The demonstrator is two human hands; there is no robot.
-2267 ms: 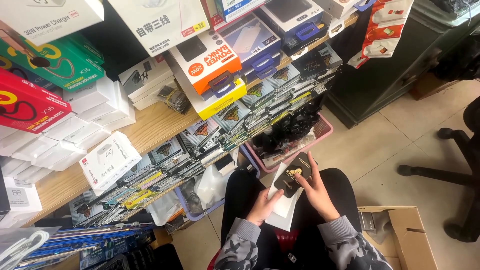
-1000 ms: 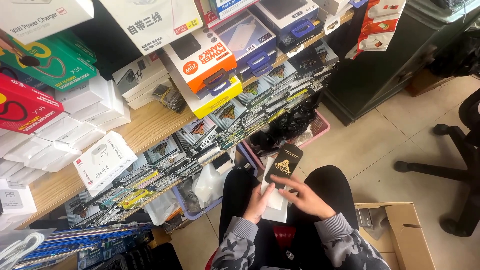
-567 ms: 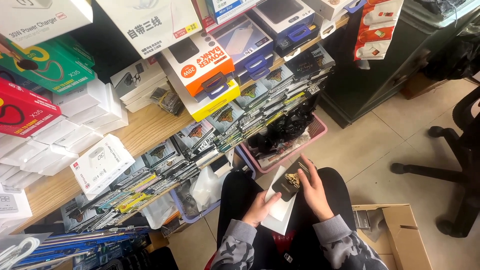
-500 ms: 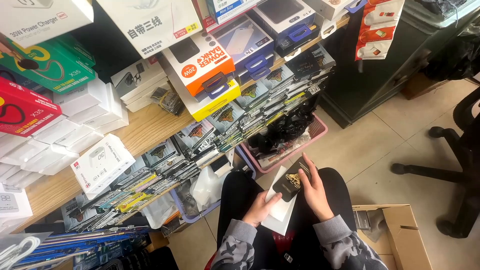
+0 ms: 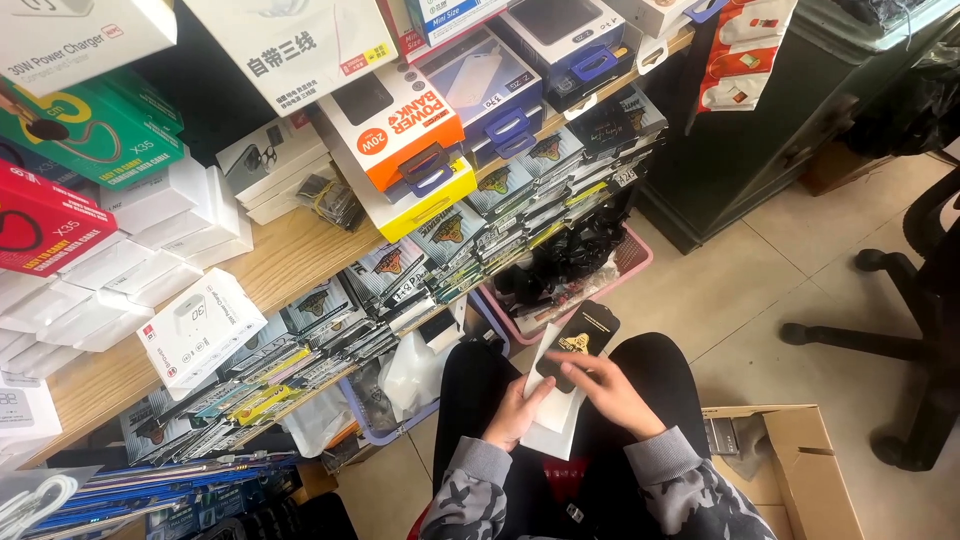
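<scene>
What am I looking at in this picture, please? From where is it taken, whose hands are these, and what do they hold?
The picture comes from a camera worn on a person's head, looking down at their lap and the floor. No machine is here, only two bare hands in camouflage sleeves. The left hand supports a white flat packet resting on the lap. The right hand lies on a black flat sleeve with a gold emblem, which sits on top of the white packet. In front stands a wooden shelf stacked with boxes, among them an orange and white power bank box. Below it is a pink basket of dark items. On the floor to the right is an open cardboard box.
</scene>
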